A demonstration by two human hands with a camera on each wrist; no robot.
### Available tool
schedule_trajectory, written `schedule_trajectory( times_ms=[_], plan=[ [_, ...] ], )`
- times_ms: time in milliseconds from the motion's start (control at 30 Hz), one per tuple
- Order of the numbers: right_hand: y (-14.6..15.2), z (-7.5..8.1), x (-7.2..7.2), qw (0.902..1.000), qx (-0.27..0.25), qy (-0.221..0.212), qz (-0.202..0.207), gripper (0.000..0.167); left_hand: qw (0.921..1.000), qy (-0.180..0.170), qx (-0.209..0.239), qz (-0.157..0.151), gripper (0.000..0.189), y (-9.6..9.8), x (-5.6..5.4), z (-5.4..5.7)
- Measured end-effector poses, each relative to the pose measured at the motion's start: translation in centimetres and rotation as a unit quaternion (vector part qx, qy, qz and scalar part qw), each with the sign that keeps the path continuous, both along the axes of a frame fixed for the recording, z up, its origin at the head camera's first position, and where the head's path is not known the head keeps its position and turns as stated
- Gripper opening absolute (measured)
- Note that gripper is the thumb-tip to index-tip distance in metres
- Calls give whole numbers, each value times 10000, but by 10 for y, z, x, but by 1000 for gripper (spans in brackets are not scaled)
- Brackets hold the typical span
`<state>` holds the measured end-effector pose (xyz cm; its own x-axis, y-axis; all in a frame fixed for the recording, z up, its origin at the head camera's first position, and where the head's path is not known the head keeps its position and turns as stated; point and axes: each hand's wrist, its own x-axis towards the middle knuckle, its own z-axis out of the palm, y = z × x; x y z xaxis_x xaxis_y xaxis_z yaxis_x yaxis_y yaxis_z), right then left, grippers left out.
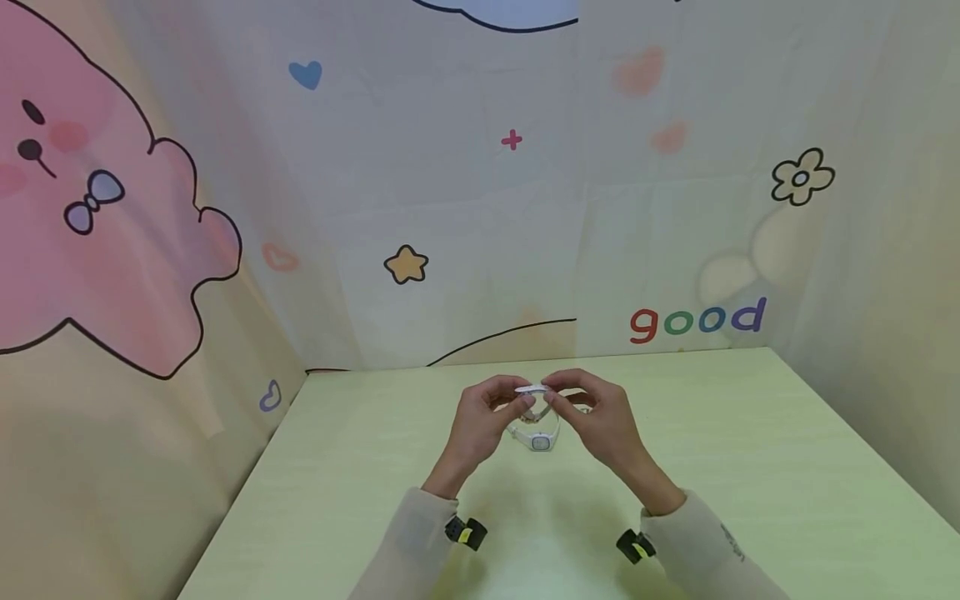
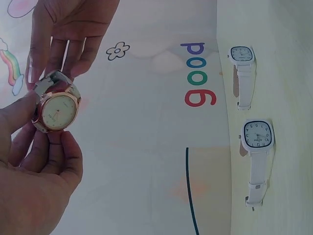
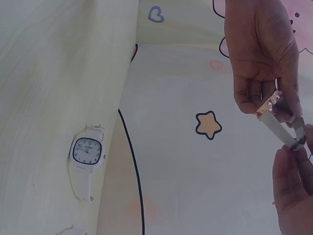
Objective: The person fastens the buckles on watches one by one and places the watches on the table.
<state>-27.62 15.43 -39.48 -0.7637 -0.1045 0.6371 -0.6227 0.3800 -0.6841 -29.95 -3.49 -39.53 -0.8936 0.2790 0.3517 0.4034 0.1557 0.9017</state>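
Observation:
A wristwatch (image 2: 58, 112) with a rose-gold case, pale dial and whitish strap is held up above the table between both hands. My left hand (image 1: 480, 421) grips it by the case, thumb on one side and fingers curled on the other. Opposite, my right hand (image 1: 603, 417) pinches the strap (image 3: 278, 129) near its clasp, which the fingertips partly hide. The strap is bent round into a loop. Beneath the hands, a white watch (image 1: 540, 443) with a square, dark-rimmed dial lies on the table.
The pale green table (image 1: 345, 467) meets a printed cloth backdrop (image 1: 465, 183) at its far edge. In the left wrist view, two white square-faced watches appear on the table, a nearer watch (image 2: 257, 134) and a farther watch (image 2: 241, 55). Both forearms wear black wrist straps.

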Motion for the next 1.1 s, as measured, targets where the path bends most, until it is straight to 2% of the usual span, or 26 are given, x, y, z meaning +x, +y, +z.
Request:
schedule_trajectory(
  times_ms=[367, 767, 1100],
  plan=[
    [-2, 3, 1, 9994, 203, 270, 116, 17, 9997, 34, 91, -241, 21, 0, 3, -2],
    [-2, 3, 4, 9994, 217, 247, 102, 15, 9998, 1, 42, -206, 21, 0, 4, -1],
    [-12, 23, 22, 9987, 218, 440, 117, 19, 9999, 10, -3, -157, 23, 0, 5, -2]
  ],
)
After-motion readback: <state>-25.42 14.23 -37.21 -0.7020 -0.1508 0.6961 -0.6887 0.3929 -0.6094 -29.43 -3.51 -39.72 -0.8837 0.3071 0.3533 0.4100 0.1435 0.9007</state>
